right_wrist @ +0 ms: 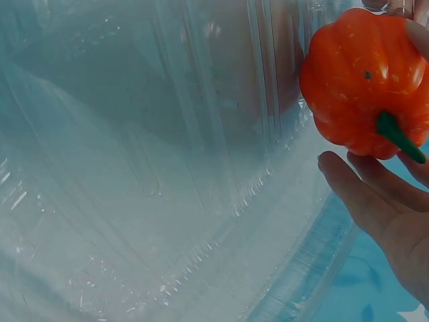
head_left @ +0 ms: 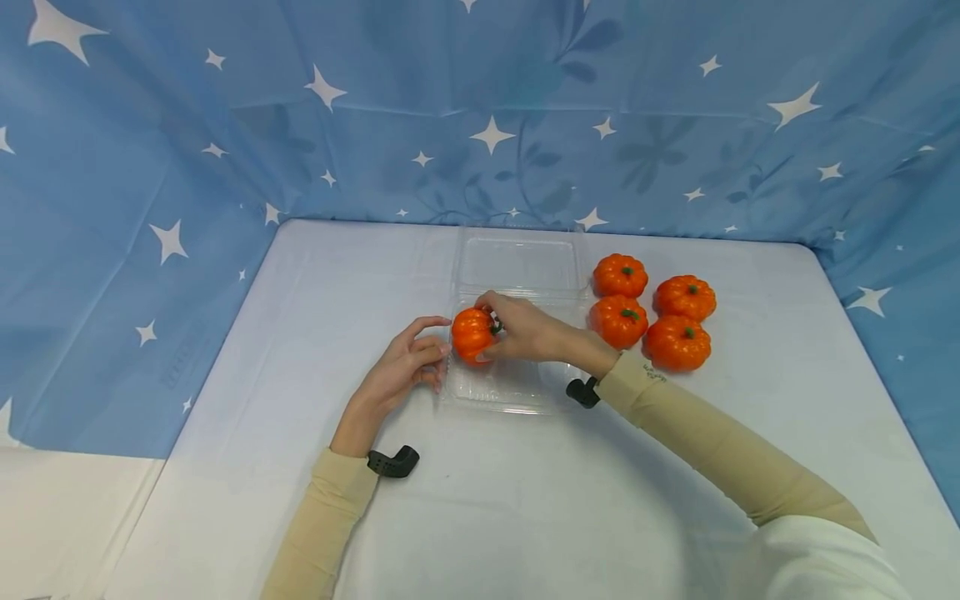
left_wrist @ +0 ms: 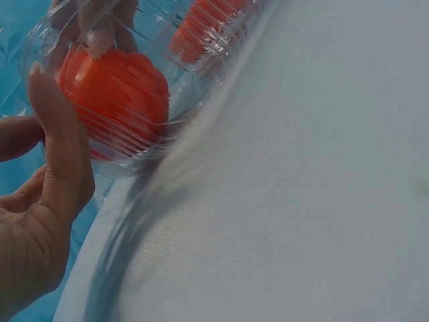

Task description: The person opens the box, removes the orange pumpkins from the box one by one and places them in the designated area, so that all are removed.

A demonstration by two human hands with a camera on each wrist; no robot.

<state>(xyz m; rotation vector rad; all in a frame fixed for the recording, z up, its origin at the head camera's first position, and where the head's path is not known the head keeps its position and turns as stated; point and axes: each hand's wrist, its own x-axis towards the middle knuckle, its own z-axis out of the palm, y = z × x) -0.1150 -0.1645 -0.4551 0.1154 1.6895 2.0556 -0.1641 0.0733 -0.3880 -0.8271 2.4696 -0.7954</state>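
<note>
An orange pumpkin (head_left: 470, 337) with a green stem is at the left end of a clear plastic box (head_left: 517, 392). My right hand (head_left: 532, 332) holds it, with fingers and thumb on either side. In the right wrist view the pumpkin (right_wrist: 355, 74) lies on its side, its stem pointing toward the hand. Just outside the box's left wall is my left hand (head_left: 405, 365), its fingers loosely bent and holding nothing. Through the ribbed wall (left_wrist: 127, 161) in the left wrist view, the pumpkin (left_wrist: 120, 94) shows beside the left fingers.
The box's clear lid (head_left: 522, 260) lies folded back behind it. Several more orange pumpkins, such as the front right one (head_left: 677, 343), stand grouped right of the box. A white cloth (head_left: 487, 508) covers the table, and a blue star-patterned curtain (head_left: 420, 108) hangs behind.
</note>
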